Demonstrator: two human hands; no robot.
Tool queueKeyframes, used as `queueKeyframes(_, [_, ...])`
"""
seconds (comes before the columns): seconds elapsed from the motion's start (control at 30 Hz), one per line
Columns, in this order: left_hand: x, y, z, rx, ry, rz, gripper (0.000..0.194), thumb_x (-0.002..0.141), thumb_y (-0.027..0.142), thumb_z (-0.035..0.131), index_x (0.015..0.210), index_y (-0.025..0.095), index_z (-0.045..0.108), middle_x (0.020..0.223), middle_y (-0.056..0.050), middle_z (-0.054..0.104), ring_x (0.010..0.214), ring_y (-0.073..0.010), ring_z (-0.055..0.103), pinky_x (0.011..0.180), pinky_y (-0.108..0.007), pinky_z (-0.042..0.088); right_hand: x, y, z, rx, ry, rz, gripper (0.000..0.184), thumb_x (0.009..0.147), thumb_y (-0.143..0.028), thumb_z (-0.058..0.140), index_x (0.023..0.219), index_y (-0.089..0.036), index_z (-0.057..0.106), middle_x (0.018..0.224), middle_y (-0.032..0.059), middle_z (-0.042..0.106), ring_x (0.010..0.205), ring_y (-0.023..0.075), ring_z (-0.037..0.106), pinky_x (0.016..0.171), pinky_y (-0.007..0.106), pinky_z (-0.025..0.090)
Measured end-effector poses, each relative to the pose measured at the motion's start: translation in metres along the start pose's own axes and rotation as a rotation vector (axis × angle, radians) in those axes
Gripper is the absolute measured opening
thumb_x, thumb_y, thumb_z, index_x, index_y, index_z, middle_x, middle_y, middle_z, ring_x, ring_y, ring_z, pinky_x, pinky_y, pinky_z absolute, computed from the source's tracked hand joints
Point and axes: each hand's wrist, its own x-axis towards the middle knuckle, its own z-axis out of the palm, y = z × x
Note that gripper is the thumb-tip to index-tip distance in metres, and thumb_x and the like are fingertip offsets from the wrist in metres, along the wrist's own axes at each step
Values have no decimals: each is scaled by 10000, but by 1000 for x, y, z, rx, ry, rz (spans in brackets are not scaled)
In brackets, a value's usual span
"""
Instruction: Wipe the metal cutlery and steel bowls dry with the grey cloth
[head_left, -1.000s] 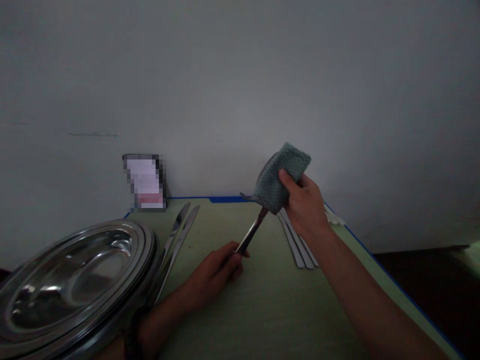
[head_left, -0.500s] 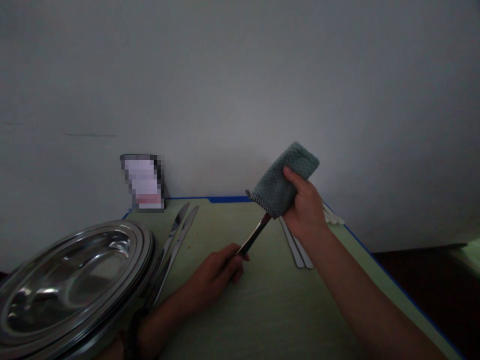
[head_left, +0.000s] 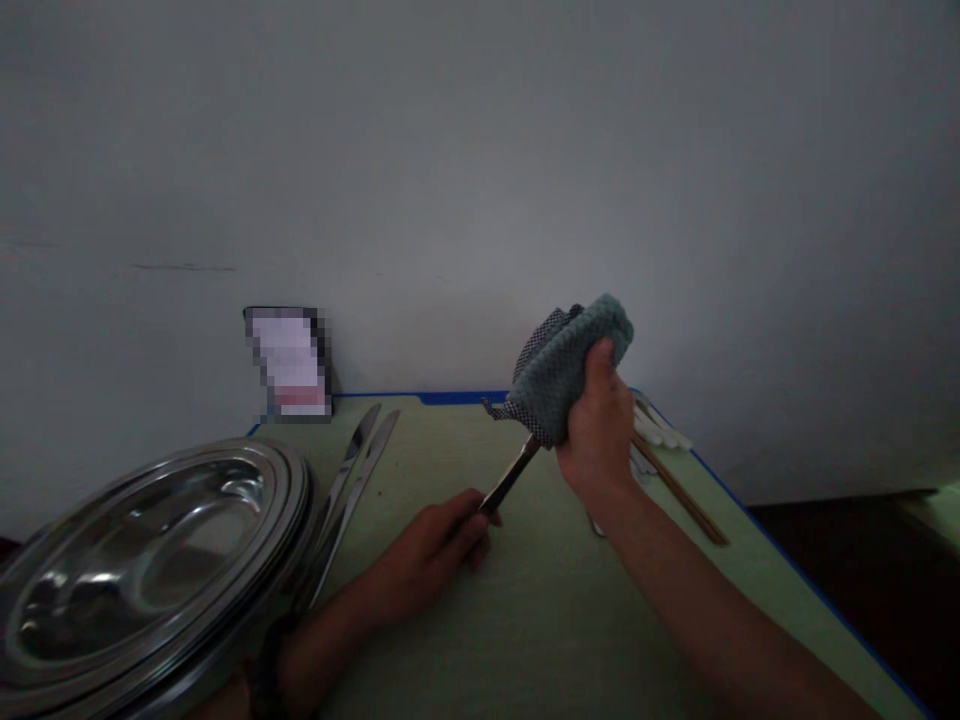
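My left hand [head_left: 442, 540] is closed around the handle of a piece of metal cutlery [head_left: 512, 478], which slants up to the right. Its upper end is hidden inside a grey-green cloth [head_left: 559, 380] with a black-and-white checked edge. My right hand [head_left: 600, 430] grips that folded cloth, thumb on top, so the cloth wraps the cutlery's far end. Two table knives [head_left: 365, 460] lie side by side left of my left hand. Under my right wrist, a cutlery handle end [head_left: 596, 525] peeks out, mostly covered by the arm.
Stacked oval steel trays [head_left: 289, 500] stand at the left. A blurred phone-like screen [head_left: 292, 360] leans on the wall behind. Brown chopsticks [head_left: 686, 495] and white scalloped objects [head_left: 664, 432] lie at the right. The pale green table [head_left: 480, 640] has a blue edge and meets the wall.
My right hand has twisted and bunched the cloth, after sliding it slightly up and right. The chopsticks now show beside my right wrist. My left hand stays nearly still.
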Motion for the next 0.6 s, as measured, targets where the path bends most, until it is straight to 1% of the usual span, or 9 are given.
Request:
queueKeyframes(0.1, [1,-1,0,-29,11,7,245,938,348,324,869,187,495,695,36,495,644,-114,472,621,-225,386,-11,19,0,-127,-25,19,505,766,-644,449,748,-157,581,661,6,564,535,95,464,464,231,342])
queueKeyframes(0.2, [1,-3,1,-77,29,4,234,938,354,323,907,188,485,690,40,477,629,-111,452,607,-222,382,-25,35,-1,-240,-85,37,489,788,-625,430,630,-171,521,561,-23,474,516,95,410,451,232,303])
queueKeyframes(0.3, [3,-6,3,-121,67,-31,209,926,348,342,877,189,468,690,39,469,624,-113,441,597,-223,383,-39,44,-2,-325,-137,56,481,809,-599,410,586,-180,487,532,-28,455,524,103,414,472,235,318])
queueKeyframes(0.43, [6,-7,4,-115,110,-63,226,900,336,363,738,192,429,653,39,448,608,-114,422,585,-228,376,-51,52,-3,-351,-180,107,489,820,-591,387,601,-173,516,569,-4,515,569,122,467,506,240,353])
queueKeyframes(0.53, [7,-5,3,-103,133,-79,250,898,360,356,727,191,425,628,44,432,578,-111,404,544,-226,357,-47,55,-3,-323,-181,147,497,798,-607,413,616,-164,544,574,2,522,567,125,475,499,238,359])
queueKeyframes(0.6, [6,-2,2,-89,126,-61,255,907,378,349,779,183,452,638,45,446,576,-110,417,542,-223,359,-38,53,-4,-277,-159,168,502,772,-625,443,634,-158,562,565,-1,518,545,121,473,479,235,353])
